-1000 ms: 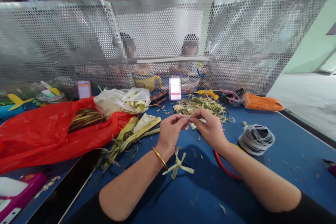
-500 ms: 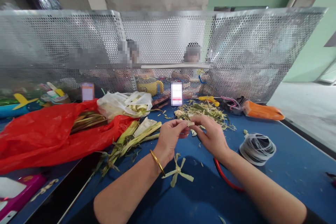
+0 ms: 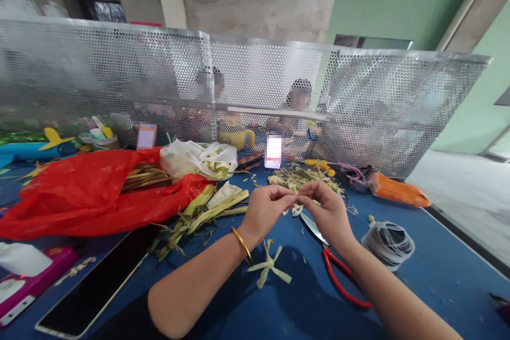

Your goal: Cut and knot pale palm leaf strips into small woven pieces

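Observation:
Above the blue table my left hand (image 3: 265, 212), with a gold bangle at the wrist, pinches thumb against fingers. My right hand (image 3: 330, 215) is closed likewise, its fingertips meeting the left ones. A small pale strip of plant leaf is between them, now almost wholly covered by the fingers. Below the left wrist lies a knotted piece of pale strips (image 3: 270, 264) with several arms spread like a star. Red-handled scissors (image 3: 337, 281) lie partly under my right forearm, blades pointing away. Just beyond my fingers is a heap of shredded leaf scraps (image 3: 319, 176).
Stalks (image 3: 215, 214) and a red plastic bag (image 3: 87, 191) lie left, behind a dark phone (image 3: 99, 281). A roll of clear cord (image 3: 389, 244) and an orange packet (image 3: 398, 189) sit right. A perforated metal screen (image 3: 263, 74) stands across the back, people behind it.
The camera view has shifted, showing more of the scissors and phone. My hands have drawn closer together at the fingertips, covering the pale strip that showed before.

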The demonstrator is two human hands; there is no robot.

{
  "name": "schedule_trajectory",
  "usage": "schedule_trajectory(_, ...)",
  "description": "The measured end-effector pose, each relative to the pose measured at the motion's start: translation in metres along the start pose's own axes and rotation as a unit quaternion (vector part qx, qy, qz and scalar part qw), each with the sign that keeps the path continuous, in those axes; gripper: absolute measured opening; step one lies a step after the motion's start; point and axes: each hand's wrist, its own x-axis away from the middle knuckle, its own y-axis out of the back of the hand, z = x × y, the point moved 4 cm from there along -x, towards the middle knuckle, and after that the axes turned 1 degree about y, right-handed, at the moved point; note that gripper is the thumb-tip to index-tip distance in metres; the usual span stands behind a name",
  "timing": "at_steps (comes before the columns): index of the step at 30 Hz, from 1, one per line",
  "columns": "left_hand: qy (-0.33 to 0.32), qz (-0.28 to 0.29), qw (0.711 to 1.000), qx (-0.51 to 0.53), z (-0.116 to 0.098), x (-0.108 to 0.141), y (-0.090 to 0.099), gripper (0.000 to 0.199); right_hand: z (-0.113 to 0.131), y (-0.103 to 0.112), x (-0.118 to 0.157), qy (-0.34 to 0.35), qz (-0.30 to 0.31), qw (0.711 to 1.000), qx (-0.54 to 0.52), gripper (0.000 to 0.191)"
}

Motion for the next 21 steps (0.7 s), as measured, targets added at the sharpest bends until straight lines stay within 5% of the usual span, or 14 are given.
schedule_trajectory(11,0.111,0.059,0.992,0.002,-0.011,0.009,-0.001,0.008,0.006,-0.001,0.006,-0.082,0.044,0.991,-0.092,0.018)
schedule_trajectory(16,0.138,0.133,0.977,-0.096,-0.007,0.011,0.0,0.019,0.016,0.006,0.018,-0.014,0.049,0.998,0.02,0.007)
schedule_trajectory(21,0.214,0.226,0.945,-0.102,0.004,0.017,-0.002,0.032,0.031,0.015,0.035,0.089,0.07,0.976,0.186,0.007)
